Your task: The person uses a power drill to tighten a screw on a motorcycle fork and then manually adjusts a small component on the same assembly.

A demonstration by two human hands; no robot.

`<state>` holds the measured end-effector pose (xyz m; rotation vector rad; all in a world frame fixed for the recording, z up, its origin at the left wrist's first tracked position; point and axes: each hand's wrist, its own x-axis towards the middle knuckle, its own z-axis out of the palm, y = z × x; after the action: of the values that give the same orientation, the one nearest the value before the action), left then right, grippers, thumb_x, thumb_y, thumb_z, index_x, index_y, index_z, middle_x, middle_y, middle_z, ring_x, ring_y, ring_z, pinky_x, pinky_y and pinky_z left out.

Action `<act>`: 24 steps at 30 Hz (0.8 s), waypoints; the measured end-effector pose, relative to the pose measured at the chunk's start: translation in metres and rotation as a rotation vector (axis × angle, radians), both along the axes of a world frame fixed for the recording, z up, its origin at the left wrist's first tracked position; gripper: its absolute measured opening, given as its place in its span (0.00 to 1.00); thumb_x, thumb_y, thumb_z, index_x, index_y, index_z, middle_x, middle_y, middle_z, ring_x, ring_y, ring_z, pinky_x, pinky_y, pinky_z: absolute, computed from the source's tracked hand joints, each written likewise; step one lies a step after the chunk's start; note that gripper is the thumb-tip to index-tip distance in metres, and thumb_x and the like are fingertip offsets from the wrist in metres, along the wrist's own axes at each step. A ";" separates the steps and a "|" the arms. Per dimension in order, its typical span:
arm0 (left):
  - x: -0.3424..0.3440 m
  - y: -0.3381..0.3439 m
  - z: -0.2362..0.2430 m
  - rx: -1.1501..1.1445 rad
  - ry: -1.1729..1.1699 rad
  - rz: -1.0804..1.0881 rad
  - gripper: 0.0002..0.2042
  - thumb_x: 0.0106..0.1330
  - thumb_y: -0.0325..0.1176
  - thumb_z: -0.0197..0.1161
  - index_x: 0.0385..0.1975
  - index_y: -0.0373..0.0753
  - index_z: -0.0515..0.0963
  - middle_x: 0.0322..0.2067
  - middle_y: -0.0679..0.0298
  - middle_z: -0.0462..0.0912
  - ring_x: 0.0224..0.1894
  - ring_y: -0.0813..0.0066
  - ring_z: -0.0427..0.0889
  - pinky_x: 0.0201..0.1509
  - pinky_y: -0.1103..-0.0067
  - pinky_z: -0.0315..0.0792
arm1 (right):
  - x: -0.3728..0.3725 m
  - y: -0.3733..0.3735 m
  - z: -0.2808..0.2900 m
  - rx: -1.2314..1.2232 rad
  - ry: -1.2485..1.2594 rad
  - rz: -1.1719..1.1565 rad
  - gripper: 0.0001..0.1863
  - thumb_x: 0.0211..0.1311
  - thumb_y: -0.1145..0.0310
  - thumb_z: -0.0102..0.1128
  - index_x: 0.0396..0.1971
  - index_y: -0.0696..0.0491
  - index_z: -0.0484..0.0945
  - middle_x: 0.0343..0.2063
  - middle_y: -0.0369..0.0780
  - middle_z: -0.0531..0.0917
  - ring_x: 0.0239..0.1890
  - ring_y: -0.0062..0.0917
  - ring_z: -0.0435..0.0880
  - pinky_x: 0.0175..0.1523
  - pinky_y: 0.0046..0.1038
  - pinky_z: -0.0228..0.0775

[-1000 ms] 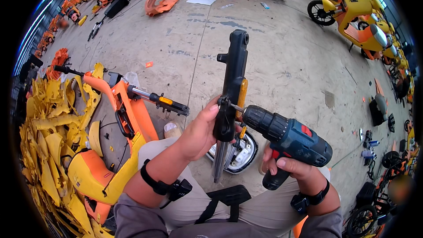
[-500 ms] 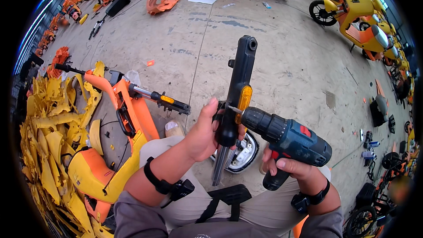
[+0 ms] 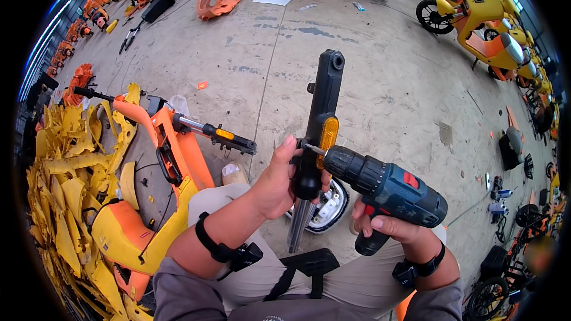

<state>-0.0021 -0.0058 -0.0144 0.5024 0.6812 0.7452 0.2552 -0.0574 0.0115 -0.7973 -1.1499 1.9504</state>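
Note:
My left hand is wrapped round a black scooter fork leg, which stands nearly upright in front of me. An amber reflector sits on the leg's right side, and a bare metal tube runs down below the hand. In my right hand is a cordless drill, dark blue and black, gripped by its handle. Its bit points left and reaches the fork leg beside the reflector; the exact contact point is too small to make out. Behind the tube, a round white part with a dark rim is partly hidden.
At my left lies an orange and yellow scooter body with its own fork, against a heap of broken yellow panels. Yellow scooters stand at the far right. Spray cans and black parts lie to my right.
The fork leg and drill have shifted very slightly, the leg's top a little left and down. Both hands keep their holds, and the bit stays at the leg.

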 end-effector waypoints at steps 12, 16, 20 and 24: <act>0.003 0.003 -0.004 -0.035 0.142 0.006 0.40 0.65 0.75 0.37 0.42 0.38 0.77 0.27 0.62 0.81 0.29 0.70 0.83 0.26 0.75 0.76 | -0.004 0.000 0.000 0.043 -0.093 -0.011 0.22 0.62 0.70 0.66 0.54 0.58 0.73 0.37 0.38 0.84 0.30 0.18 0.81 0.36 0.22 0.75; 0.004 0.001 -0.001 0.018 0.153 0.016 0.40 0.65 0.75 0.37 0.42 0.39 0.77 0.26 0.62 0.81 0.29 0.71 0.82 0.26 0.75 0.76 | -0.001 0.000 -0.002 0.074 -0.182 0.022 0.23 0.60 0.62 0.68 0.48 0.62 0.75 0.28 0.39 0.83 0.26 0.22 0.80 0.39 0.27 0.72; 0.005 0.002 0.003 0.008 0.181 0.074 0.34 0.68 0.70 0.41 0.39 0.40 0.78 0.25 0.65 0.80 0.28 0.75 0.82 0.24 0.79 0.74 | -0.006 0.001 0.000 0.161 -0.197 0.017 0.22 0.60 0.60 0.67 0.44 0.63 0.77 0.22 0.37 0.81 0.26 0.22 0.79 0.39 0.27 0.71; 0.003 0.007 0.001 0.015 0.150 0.088 0.36 0.67 0.72 0.40 0.42 0.39 0.77 0.26 0.63 0.80 0.28 0.74 0.82 0.25 0.78 0.74 | -0.002 0.002 0.000 0.186 -0.209 0.028 0.25 0.60 0.60 0.67 0.50 0.63 0.74 0.26 0.39 0.82 0.27 0.22 0.80 0.39 0.27 0.72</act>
<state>0.0007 0.0008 -0.0132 0.5485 0.8427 0.8006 0.2531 -0.0555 0.0116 -0.9043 -1.4503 1.7814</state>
